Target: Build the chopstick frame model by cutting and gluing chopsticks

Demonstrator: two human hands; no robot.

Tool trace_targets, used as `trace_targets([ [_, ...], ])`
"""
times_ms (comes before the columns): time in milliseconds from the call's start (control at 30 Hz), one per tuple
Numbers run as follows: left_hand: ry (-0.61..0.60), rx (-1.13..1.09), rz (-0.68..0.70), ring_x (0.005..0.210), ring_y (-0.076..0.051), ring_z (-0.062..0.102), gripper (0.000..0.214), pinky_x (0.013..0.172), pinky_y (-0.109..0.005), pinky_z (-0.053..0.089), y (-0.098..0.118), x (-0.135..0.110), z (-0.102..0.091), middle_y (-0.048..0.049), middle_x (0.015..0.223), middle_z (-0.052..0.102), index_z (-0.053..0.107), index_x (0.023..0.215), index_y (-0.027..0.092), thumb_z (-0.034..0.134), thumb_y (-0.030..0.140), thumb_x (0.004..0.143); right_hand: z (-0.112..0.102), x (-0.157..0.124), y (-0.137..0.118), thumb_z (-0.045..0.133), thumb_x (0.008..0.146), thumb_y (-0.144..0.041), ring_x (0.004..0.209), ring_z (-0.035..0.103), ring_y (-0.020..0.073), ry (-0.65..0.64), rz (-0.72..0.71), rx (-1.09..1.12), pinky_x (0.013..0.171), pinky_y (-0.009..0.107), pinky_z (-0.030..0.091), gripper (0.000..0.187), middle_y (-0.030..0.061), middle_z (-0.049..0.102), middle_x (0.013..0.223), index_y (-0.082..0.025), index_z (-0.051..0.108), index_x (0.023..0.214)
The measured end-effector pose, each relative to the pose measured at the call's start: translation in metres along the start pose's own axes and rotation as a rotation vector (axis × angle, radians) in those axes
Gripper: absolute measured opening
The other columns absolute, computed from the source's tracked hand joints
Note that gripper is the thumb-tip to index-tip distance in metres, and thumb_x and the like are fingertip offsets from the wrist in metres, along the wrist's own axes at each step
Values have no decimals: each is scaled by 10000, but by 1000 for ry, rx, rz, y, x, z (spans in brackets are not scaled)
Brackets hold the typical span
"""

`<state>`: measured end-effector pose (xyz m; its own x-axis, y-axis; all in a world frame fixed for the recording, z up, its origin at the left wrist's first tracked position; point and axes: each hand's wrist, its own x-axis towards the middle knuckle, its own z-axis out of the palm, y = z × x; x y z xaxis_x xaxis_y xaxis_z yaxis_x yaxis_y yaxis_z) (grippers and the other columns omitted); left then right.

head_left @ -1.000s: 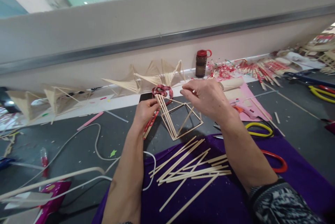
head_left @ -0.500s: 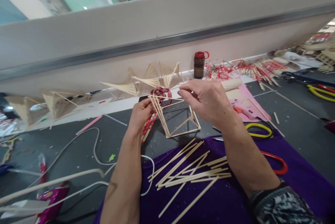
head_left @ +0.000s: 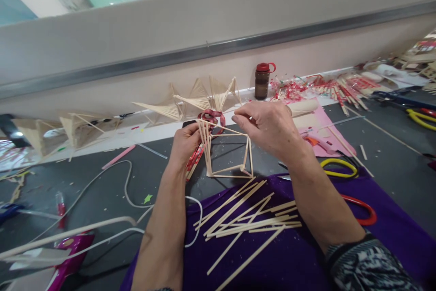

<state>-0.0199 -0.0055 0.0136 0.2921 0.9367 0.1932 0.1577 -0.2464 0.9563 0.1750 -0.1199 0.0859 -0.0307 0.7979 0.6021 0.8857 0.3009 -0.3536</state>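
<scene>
A small open frame of thin wooden sticks (head_left: 227,155) stands on the dark table in front of me. My left hand (head_left: 185,143) grips its left edge, where several sticks lie side by side. My right hand (head_left: 270,128) is closed in a pinch on a thin stick at the frame's top. Loose wooden sticks (head_left: 247,220) lie scattered on a purple cloth (head_left: 293,254) just below the frame.
Finished stick models (head_left: 190,98) line the white ledge behind. A brown jar with a red lid (head_left: 262,81), red-wrapped sticks (head_left: 327,86), a pink sheet (head_left: 320,123), yellow scissors (head_left: 339,168), red scissors (head_left: 361,209), white cables (head_left: 112,200) and a pink glue gun (head_left: 68,248) surround the work.
The frame has been turned between my hands, so its base now lies nearly level. Both hands keep their hold and have hardly shifted.
</scene>
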Motion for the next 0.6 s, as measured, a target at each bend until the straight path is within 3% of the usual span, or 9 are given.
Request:
trace_targets([
  [267,5,-63,-33,668,-152,633,299,599,-246,496,-22,7,3,-40,815,692,693,957,173,604,302,702,4,-1,1,438,859,-291,588,504,110,-24,-9,10,580,249,331,272,17,607,664,-172,658,753],
  [500,-89,-150,-106,631,-111,614,348,521,-193,470,-11,3,-5,-50,921,680,656,1027,183,599,241,688,12,1,3,442,849,-291,564,492,112,-49,-2,-19,566,252,320,279,16,598,627,-174,648,700],
  [600,-68,-201,-149,627,-105,623,392,519,-197,483,-6,2,-14,-59,943,668,619,1092,195,600,244,703,18,2,7,447,842,-290,556,486,109,-42,8,-48,536,253,289,275,9,597,618,-180,644,684],
])
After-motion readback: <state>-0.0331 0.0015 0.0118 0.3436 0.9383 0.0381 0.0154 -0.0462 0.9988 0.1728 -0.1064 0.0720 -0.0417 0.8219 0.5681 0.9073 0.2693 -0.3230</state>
